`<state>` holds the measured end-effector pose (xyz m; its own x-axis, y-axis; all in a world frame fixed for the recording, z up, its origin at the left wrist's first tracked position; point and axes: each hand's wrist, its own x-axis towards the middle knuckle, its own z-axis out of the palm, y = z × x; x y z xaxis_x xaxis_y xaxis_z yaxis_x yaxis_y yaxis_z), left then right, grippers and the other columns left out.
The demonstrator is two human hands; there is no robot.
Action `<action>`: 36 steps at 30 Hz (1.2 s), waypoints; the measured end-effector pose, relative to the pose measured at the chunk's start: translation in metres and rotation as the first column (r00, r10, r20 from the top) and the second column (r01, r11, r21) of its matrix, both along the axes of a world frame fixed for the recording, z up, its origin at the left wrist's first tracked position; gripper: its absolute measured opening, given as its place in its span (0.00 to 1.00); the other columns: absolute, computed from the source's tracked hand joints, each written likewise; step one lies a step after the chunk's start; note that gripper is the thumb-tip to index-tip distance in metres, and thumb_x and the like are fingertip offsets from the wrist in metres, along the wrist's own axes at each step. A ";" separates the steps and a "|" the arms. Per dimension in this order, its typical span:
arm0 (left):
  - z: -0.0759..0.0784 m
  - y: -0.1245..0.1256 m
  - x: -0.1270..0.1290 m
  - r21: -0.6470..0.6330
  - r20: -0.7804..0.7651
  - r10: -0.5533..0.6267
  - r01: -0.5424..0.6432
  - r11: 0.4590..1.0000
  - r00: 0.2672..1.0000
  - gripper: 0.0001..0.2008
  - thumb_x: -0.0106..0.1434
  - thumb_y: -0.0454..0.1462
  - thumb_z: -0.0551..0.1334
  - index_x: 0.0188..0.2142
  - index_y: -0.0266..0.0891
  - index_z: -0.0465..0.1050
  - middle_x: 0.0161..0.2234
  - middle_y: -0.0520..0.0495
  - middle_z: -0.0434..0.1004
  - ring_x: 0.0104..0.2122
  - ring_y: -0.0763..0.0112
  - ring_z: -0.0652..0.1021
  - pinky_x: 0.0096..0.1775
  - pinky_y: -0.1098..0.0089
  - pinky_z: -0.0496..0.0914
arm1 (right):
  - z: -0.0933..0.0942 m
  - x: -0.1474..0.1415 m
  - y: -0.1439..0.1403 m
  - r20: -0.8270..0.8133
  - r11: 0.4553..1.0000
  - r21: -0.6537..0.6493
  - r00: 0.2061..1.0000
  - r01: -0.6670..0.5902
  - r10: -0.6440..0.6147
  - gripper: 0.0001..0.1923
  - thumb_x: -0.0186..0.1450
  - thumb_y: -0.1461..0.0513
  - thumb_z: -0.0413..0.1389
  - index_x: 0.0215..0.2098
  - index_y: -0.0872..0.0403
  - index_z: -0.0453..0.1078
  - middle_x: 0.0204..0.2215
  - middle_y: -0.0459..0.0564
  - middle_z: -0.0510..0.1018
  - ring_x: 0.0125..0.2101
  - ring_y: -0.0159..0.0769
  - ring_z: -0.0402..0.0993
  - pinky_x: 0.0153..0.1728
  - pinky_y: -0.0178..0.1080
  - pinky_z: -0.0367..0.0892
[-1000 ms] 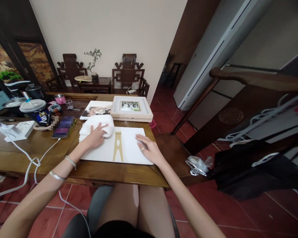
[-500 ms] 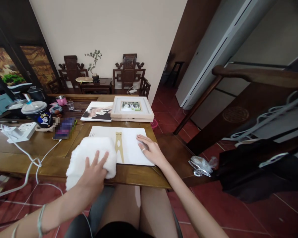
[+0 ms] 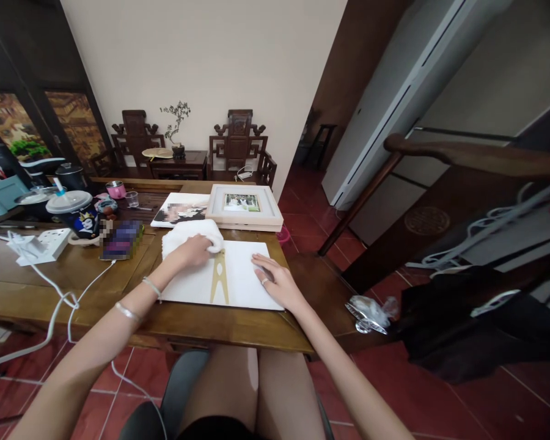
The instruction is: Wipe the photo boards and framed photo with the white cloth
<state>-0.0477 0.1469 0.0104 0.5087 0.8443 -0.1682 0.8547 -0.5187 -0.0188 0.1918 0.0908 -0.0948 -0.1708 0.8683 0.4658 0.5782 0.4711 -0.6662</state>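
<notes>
My left hand (image 3: 193, 252) is closed on a white fluffy cloth (image 3: 181, 235), pressing it near the far left edge of a flat white panel (image 3: 245, 275). The panel lies on the wooden table (image 3: 137, 308). A gold piece (image 3: 219, 284), narrow at the top with two splayed legs, runs down the middle of the panel. I cannot tell whether it is printed or attached. My right hand (image 3: 277, 281) rests on the panel's right part, fingers stretched out and holding nothing.
Behind the panel lie a photo print (image 3: 178, 209) and a pale picture frame (image 3: 245, 221). To the left are a phone (image 3: 121, 239) on a cable, a lidded cup (image 3: 76, 214), a power strip (image 3: 50, 245) and a pink mug (image 3: 116, 190). A wooden chair (image 3: 421, 214) stands at right.
My left hand has moved the white cloth from the near left of the panel to its far left edge, and its fingers have curled into the cloth. My right hand stays put.
</notes>
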 end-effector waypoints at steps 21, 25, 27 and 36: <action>-0.014 -0.152 0.043 0.023 -0.125 -0.333 0.338 0.941 0.935 0.17 0.61 0.35 0.59 0.49 0.36 0.75 0.65 0.36 0.55 0.62 0.37 0.57 0.57 0.47 0.60 | 0.002 0.003 0.000 -0.005 1.000 -0.010 1.000 -0.030 0.030 0.17 0.64 0.62 0.51 0.49 0.52 0.74 0.52 0.55 0.75 0.56 0.43 0.67 0.59 0.51 0.60; -0.010 -0.103 0.046 0.058 -0.062 -0.267 0.270 0.961 0.962 0.17 0.60 0.32 0.57 0.47 0.33 0.76 0.63 0.37 0.59 0.62 0.42 0.60 0.56 0.52 0.62 | 0.002 0.003 0.000 -0.001 1.000 -0.018 1.000 -0.012 0.012 0.17 0.64 0.61 0.51 0.49 0.52 0.74 0.52 0.55 0.75 0.56 0.44 0.67 0.59 0.52 0.60; -0.011 -0.069 0.049 0.081 -0.045 -0.230 0.233 0.969 0.972 0.17 0.59 0.30 0.56 0.46 0.32 0.76 0.62 0.37 0.61 0.61 0.44 0.61 0.55 0.52 0.63 | 0.002 0.002 0.000 -0.008 1.000 -0.027 1.000 -0.015 0.015 0.17 0.64 0.61 0.52 0.48 0.51 0.74 0.52 0.54 0.75 0.56 0.44 0.67 0.59 0.52 0.60; -0.029 0.002 0.056 0.222 -0.033 -0.215 0.217 0.951 0.976 0.18 0.61 0.28 0.52 0.48 0.29 0.73 0.63 0.32 0.58 0.62 0.52 0.60 0.60 0.49 0.53 | 0.005 0.002 -0.001 -0.016 1.000 -0.019 1.000 -0.018 0.018 0.16 0.64 0.61 0.52 0.47 0.50 0.75 0.52 0.54 0.76 0.56 0.44 0.68 0.59 0.52 0.60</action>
